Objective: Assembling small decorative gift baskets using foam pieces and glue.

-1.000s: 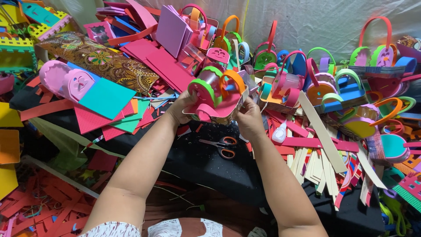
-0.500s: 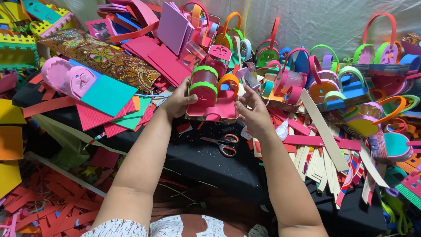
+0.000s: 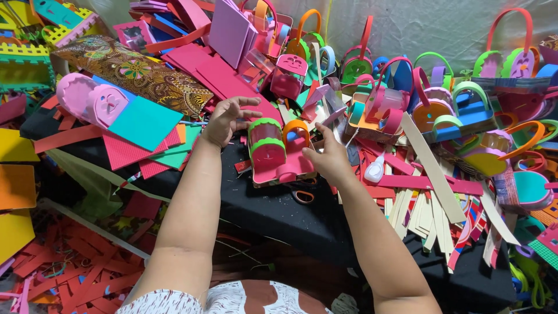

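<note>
Few packages showed among the craft pieces. A small squeeze bottle [image 3: 375, 170], white with a paler rounded cap, lay tilted on pink strips [image 3: 407, 181] at the black table's [image 3: 279, 215] middle, just beside the right hand [image 3: 331, 160]. Its label was too small to make out. At the upper left, a long box-like bundle [image 3: 133, 72] lay slanting across the pile, covered in brown wrapping patterned with flowers in green, pink and yellow. Whether it was a box or folded cloth could not be told.
</note>
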